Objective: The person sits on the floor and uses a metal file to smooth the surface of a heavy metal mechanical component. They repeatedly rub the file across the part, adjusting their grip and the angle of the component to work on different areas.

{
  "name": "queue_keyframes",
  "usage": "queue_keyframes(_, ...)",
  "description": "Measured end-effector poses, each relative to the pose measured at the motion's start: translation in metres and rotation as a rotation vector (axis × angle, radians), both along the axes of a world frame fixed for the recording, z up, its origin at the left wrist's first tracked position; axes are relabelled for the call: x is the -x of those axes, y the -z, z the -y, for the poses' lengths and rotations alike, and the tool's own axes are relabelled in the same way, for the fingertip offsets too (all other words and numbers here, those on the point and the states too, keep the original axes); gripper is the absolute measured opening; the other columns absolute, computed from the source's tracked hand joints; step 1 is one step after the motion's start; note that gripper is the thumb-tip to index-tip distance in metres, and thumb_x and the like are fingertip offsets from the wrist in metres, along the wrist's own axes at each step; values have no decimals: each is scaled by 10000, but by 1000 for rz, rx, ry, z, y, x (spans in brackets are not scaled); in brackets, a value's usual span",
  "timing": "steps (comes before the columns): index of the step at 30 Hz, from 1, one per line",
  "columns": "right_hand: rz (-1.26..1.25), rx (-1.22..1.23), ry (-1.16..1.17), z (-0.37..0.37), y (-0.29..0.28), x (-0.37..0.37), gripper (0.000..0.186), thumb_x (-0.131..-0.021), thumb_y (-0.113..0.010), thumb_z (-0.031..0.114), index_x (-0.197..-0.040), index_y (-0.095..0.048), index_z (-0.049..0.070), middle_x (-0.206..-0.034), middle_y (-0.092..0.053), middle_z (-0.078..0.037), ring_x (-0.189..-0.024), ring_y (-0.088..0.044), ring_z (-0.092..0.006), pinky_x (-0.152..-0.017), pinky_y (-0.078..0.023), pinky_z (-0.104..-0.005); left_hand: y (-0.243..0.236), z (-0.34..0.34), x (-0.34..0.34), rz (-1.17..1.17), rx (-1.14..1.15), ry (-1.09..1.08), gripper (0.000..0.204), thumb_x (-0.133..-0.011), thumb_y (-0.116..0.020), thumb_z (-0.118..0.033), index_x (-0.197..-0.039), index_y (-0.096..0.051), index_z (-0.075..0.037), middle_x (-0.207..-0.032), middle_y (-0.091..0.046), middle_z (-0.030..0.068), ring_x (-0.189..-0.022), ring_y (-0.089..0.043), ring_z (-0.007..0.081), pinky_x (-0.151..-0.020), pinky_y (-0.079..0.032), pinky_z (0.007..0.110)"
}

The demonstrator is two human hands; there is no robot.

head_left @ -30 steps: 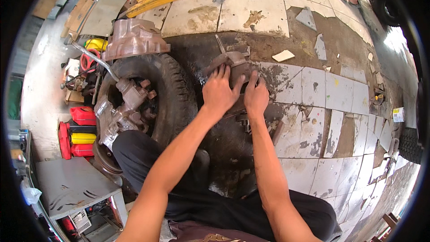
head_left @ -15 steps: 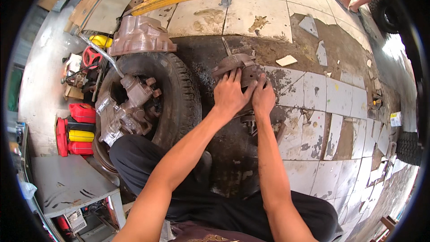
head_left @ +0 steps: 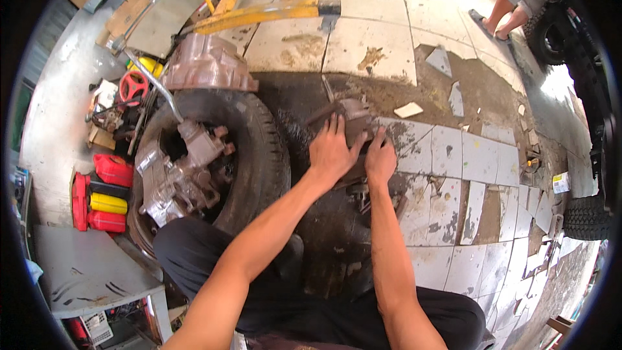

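Note:
My left hand [head_left: 334, 149] rests on a rusty, dark metal housing [head_left: 353, 109], its fingers bent over the surface. A shaft sticks up behind the housing. My right hand [head_left: 379, 154] grips the housing's right side with curled fingers. Below them, a small metal assembly [head_left: 359, 198] is partly hidden by my right arm. At left, a tire [head_left: 253, 168] lies flat, with a cast metal gear assembly [head_left: 172, 178] and its long bent lever inside. A large bell-shaped casting [head_left: 207, 65] sits at the tire's far edge.
A yellow metal stand [head_left: 265, 10] is at the back. Red-and-yellow cases [head_left: 109, 207] and a grey metal box [head_left: 91, 259] are at left. Broken tiles [head_left: 447, 155] cover the right floor. Another person's legs [head_left: 505, 16] stand beside upright tires [head_left: 583, 217] at upper right.
The view has shifted, so the scene sits lower in the picture and more of the back floor shows. Both my hands stay on the housing, which has moved little against the floor.

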State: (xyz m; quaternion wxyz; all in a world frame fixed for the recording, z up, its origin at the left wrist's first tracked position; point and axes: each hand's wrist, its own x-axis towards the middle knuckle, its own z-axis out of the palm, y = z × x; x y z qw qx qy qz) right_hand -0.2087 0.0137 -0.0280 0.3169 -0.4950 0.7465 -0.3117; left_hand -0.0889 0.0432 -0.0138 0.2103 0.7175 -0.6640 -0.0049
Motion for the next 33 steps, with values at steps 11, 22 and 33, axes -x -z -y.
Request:
queue_keyframes(11,-48,-7,-2,-1,2,-4,651,-1029,-405,529,-1136,-684,-48,-1035,-692,-316,-1006,-655,-492,-887,-494,-552,-16,26,-2,-167,9,-11,779,-969,-512,-565,-1339,-545,120,-1374,-552,319,-1288,-532,477,-983,-526,495)
queue_keyframes(22,-48,33,-15,-3,3,-3,645,-1028,-422,517,-1121,-680,-66,-1022,-685,-332,-1003,-654,-496,-886,-497,-549,-1,26,6,-10,139,-119,750,-958,-524,-575,-1305,-592,87,-1282,-621,302,-1123,-647,449,-903,-561,500)
queue_keyframes(33,-51,103,-19,0,5,6,632,-1034,-405,512,-1088,-693,-48,-1000,-681,-342,-997,-646,-518,-892,-494,-558,-22,25,3,-129,-52,-45,810,-964,-503,-602,-1303,-568,130,-1321,-564,360,-1156,-627,468,-922,-550,510)
